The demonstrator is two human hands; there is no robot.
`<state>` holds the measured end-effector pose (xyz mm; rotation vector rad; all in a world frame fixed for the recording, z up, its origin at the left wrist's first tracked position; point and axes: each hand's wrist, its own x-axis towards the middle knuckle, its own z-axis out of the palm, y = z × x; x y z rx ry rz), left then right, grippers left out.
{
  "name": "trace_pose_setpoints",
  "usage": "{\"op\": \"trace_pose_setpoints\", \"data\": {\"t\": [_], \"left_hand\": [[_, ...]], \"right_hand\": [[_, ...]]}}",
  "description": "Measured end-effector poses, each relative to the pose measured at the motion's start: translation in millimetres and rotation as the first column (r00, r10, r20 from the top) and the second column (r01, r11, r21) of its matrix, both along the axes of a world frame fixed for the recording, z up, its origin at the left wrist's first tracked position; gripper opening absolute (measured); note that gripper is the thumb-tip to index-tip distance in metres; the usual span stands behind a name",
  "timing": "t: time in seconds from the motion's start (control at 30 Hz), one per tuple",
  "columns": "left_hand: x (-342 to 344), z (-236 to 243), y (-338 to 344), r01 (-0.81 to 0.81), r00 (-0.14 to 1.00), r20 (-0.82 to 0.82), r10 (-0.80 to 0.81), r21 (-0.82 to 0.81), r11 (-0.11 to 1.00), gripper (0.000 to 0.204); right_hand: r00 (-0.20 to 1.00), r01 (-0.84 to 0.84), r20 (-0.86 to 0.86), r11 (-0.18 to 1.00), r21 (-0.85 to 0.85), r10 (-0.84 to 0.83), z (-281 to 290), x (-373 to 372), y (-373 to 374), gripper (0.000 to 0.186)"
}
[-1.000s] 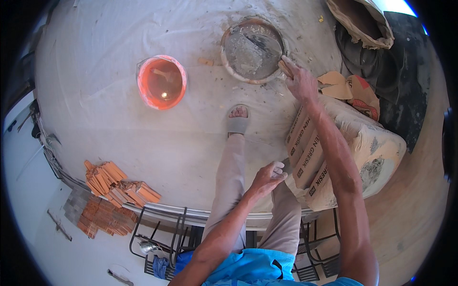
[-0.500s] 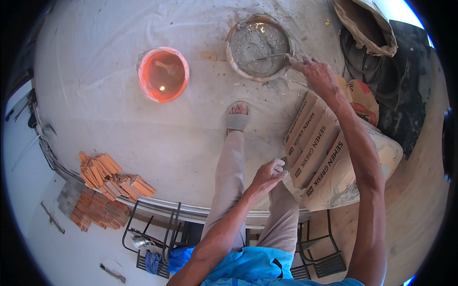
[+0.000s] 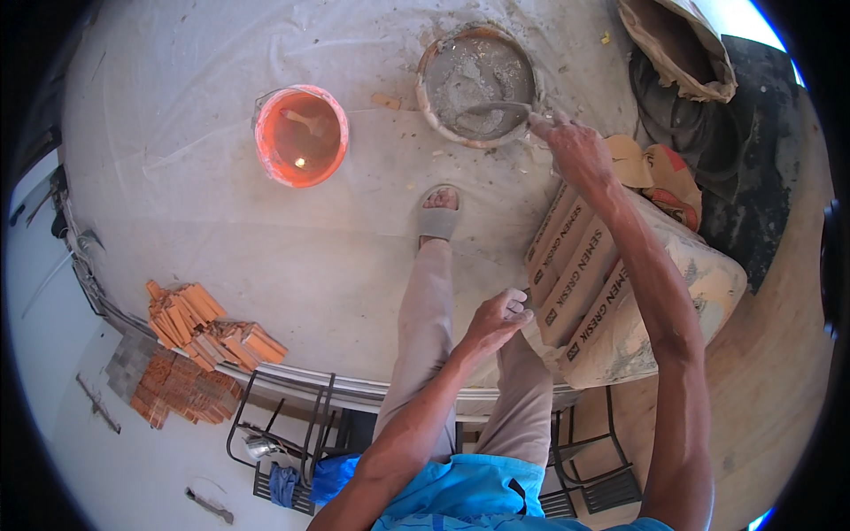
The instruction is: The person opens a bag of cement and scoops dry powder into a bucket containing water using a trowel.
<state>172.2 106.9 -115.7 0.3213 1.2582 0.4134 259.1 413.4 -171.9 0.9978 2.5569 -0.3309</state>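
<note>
Two hands busy in the head view: the right hand (image 3: 575, 146) has its grip closed around a trowel (image 3: 496, 110), whose blade sits down in the grey mortar inside a round bucket (image 3: 478, 84) on the plastic-covered floor (image 3: 177, 177). Left hand (image 3: 498, 317) rests loosely curled on the knee, holding nothing, touching the corner of a cement sack (image 3: 611, 301). Orange bucket (image 3: 301, 134) sits well off to the left, with a pile of orange tile pieces (image 3: 208, 323) nearer the floor's edge.

Right hand (image 3: 575, 150) grips trowel (image 3: 496, 110) in mortar bucket (image 3: 429, 88); left hand (image 3: 498, 317) on knee
</note>
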Motion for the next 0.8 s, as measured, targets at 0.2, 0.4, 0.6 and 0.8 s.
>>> {"op": "trace_pose_setpoints", "data": {"t": [0.2, 0.4, 0.6, 0.8], "left_hand": [[0, -2, -1, -0.008, 1.000, -0.015, 0.008, -0.013, 1.000, 0.053], [5, -7, -8, -0.017, 0.998, -0.058, 0.018, 0.022, 1.000, 0.050], [0, -21, -18, 0.125, 0.987, -0.106, -0.119, 0.044, 0.991, 0.045], [12, -8, -20, 0.110, 0.991, -0.091, -0.101, 0.101, 0.989, 0.039]], "right_hand": [[0.951, 0.294, -0.083, 0.955, -0.044, -0.297, 42, -2, -10, 0.061], [0.883, 0.465, -0.006, 0.877, -0.118, -0.469, 26, -3, -49, 0.068], [0.393, 0.619, -0.336, 0.516, -0.591, -0.856, 65, 32, -102, 0.070], [-0.083, 0.580, -0.231, 0.141, -0.803, -0.969, 205, 116, -191, 0.072]]}}
